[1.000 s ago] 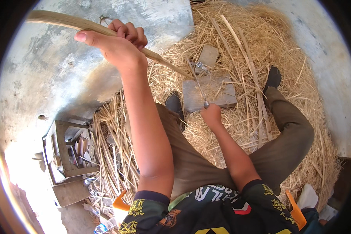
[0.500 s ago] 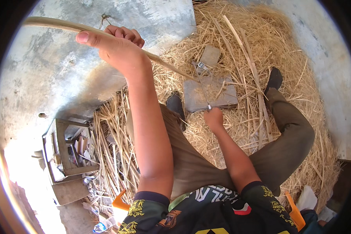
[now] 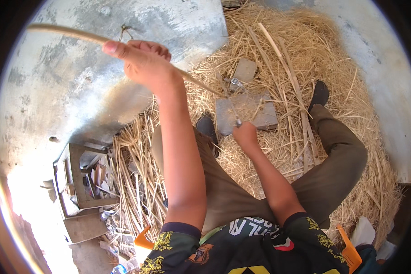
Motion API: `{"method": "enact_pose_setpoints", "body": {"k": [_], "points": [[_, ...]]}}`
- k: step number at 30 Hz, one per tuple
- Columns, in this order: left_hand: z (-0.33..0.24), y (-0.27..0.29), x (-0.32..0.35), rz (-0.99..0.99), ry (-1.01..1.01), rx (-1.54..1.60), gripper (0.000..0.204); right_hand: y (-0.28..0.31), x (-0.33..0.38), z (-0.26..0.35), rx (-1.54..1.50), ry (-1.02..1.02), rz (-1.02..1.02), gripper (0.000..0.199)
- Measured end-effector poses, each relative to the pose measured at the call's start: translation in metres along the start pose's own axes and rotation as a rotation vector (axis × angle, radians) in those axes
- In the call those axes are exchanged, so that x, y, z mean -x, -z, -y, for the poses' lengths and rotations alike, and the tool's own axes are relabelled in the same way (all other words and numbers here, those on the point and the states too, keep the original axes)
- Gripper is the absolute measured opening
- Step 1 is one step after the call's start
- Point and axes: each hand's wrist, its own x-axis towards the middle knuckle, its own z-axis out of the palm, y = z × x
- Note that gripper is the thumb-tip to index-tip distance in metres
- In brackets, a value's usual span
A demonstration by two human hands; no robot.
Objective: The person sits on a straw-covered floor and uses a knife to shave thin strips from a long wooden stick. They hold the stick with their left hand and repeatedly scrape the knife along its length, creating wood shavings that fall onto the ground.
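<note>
My left hand (image 3: 151, 67) is raised at the upper left, its fingers closed around a long, pale, slightly curved wooden stick (image 3: 68, 31). The stick slants down to the right, its lower end close to a grey block (image 3: 265, 114) on the floor. In front of the block, my right hand (image 3: 245, 135) is closed on the handle of a long, thin-bladed knife (image 3: 233, 108). Its handle is mostly hidden in my fist. The blade points away over the block, crossing near the stick's lower end, and is blurred. Whether blade and stick touch, I cannot tell.
Straw-like shavings (image 3: 315, 41) cover the floor between my legs and around the block. Behind it lie a smaller stone (image 3: 245, 70) and a small silver metal piece (image 3: 235, 82). Split strips (image 3: 287, 68) lie right. A wooden frame (image 3: 93, 203) with scraps stands left, by the wall (image 3: 91, 91).
My left hand has shifted right and slightly lower with the stick. My right hand has moved a little left and away from me, and the blade has become blurred.
</note>
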Motion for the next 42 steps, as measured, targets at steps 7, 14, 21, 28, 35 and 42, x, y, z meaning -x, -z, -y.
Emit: {"method": "enact_pose_setpoints", "body": {"k": [7,14,21,28,35,42], "points": [[0.001,0.007,-0.001,0.046,0.022,0.027,0.075,-0.015,-0.008,-0.015,-0.126,0.118,-0.044,0.031],[0.001,0.001,0.003,0.061,-0.041,0.081,0.075,-0.020,-0.011,-0.054,-0.056,-0.038,0.045,0.032],[-0.001,-0.005,0.009,0.087,-0.076,0.075,0.074,-0.011,-0.005,0.005,-0.172,0.077,-0.030,0.031],[-0.004,-0.022,0.030,0.145,-0.126,0.105,0.071,-0.012,-0.013,-0.027,-0.109,-0.053,0.022,0.029],[0.002,-0.016,0.013,0.054,-0.129,0.085,0.067,0.021,0.004,0.034,-0.238,0.033,0.082,0.029],[0.002,-0.018,0.025,0.055,-0.152,0.055,0.063,-0.017,-0.009,-0.041,-0.089,-0.052,0.072,0.030]]}}
